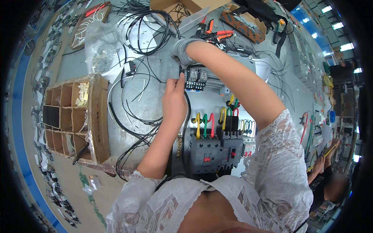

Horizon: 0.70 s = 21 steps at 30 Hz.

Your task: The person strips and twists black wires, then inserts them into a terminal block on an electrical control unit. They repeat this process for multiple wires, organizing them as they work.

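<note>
My bare left hand (174,101) reaches up to the left end of a row of relays (197,79) on a grey mounting plate (211,101). Its thumb and forefinger are closed together at a small dark spot there; what they pinch is too small to make out. My right hand (184,53), in a grey knit glove, comes over from above and meets those fingertips. It looks curled, its grip hidden by the glove. A black cable (189,112) runs down beside my left wrist. Lower on the plate sit dark grey circuit breakers (208,155) with yellow, green and red wires (204,125).
A cardboard compartment box (100,120) holding small parts stands at left. Loose black wires (134,134) lie between it and my left arm. Beyond my hands are a cable coil (149,39), red-handled pliers (219,35) and a cardboard tray (248,25). Another person (330,186) works at far right.
</note>
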### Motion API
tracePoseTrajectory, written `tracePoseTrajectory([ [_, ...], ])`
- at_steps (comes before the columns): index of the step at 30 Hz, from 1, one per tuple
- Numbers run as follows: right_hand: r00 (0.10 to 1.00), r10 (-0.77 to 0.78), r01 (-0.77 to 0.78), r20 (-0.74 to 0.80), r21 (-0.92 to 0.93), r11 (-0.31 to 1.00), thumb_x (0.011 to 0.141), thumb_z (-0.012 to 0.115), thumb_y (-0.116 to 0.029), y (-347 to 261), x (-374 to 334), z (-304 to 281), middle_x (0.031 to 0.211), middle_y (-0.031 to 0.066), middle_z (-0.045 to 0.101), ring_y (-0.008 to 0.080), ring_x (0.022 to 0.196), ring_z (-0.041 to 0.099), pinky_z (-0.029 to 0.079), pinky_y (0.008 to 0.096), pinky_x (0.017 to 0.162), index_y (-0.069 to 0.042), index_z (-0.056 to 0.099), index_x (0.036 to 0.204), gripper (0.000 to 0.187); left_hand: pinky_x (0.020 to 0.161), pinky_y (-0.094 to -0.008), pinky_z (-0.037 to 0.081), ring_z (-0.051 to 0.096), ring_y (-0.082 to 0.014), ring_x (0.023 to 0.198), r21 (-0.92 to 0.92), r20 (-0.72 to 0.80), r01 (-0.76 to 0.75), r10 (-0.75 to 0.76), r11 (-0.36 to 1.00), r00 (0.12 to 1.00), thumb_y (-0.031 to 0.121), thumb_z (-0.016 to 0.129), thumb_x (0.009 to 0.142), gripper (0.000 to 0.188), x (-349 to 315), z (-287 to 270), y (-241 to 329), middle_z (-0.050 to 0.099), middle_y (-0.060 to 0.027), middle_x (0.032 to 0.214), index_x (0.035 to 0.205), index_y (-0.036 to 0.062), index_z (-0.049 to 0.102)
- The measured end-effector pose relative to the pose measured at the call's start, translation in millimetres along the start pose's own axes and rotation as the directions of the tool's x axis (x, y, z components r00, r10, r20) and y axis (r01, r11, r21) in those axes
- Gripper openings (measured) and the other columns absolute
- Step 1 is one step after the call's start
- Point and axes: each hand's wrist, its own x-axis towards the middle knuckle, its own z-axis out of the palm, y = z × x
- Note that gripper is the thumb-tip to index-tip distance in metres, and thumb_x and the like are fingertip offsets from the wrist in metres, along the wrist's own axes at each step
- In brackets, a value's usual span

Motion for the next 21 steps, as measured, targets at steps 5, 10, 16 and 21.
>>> tracePoseTrajectory([
  [5, 0.999, -0.018, 0.02, -0.033, 0.048, 0.999, 0.064, 0.073, -0.01, 10, 0, 10, 0.085, 0.0099, 0.068, 0.0283, 0.078, 0.063, 0.049, 0.0362, 0.068, -0.01, 0.067, 0.086, 0.023, 0.077, -0.0416, 0.048, 0.057, -0.0382, 0.092, -0.028, 0.019, -0.021, 0.022, 0.999, 1.0, -0.012, 0.046, 0.077, 0.045, 5, 0, -3, 0.051, -0.0184, 0.11, 0.12, -0.0019, 0.053],
  [10, 0.996, 0.004, 0.022, -0.091, 0.274, 0.961, 0.074, 0.066, -0.01, 16, -36, 3, 0.089, 0.0101, 0.067, 0.0263, 0.084, 0.063, 0.049, 0.0349, 0.073, -0.01, 0.067, 0.093, 0.019, 0.077, -0.0422, 0.048, 0.058, -0.0389, 0.09, -0.066, 0.092, 0.03, -0.024, 0.997, 0.996, -0.011, 0.045, 0.078, 0.042, 11, -13, 3, 0.051, -0.0175, 0.117, 0.119, -0.0023, 0.053],
  [16, 0.951, 0.023, 0.099, -0.309, 0.375, 0.922, 0.083, 0.06, -0.012, 59, -43, 27, 0.096, 0.0086, 0.067, 0.0254, 0.091, 0.063, 0.048, 0.0344, 0.082, -0.007, 0.066, 0.098, 0.017, 0.084, -0.036, 0.046, 0.056, -0.0365, 0.099, -0.103, 0.099, 0.04, -0.03, 0.994, 0.995, -0.013, 0.047, 0.079, 0.043, 11, -11, 5, 0.051, -0.0165, 0.116, 0.12, -0.001, 0.054],
  [21, 0.732, 0.214, 0.165, -0.647, 0.472, 0.866, 0.081, 0.062, -0.011, 47, -60, 39, 0.098, 0.01, 0.066, 0.0253, 0.09, 0.064, 0.049, 0.0326, 0.08, -0.006, 0.065, 0.095, 0.015, 0.085, -0.0346, 0.046, 0.056, -0.035, 0.1, -0.107, 0.074, 0.056, -0.048, 0.993, 0.996, -0.013, 0.047, 0.079, 0.043, 9, -12, 5, 0.051, -0.0164, 0.117, 0.12, -0.0018, 0.054],
])
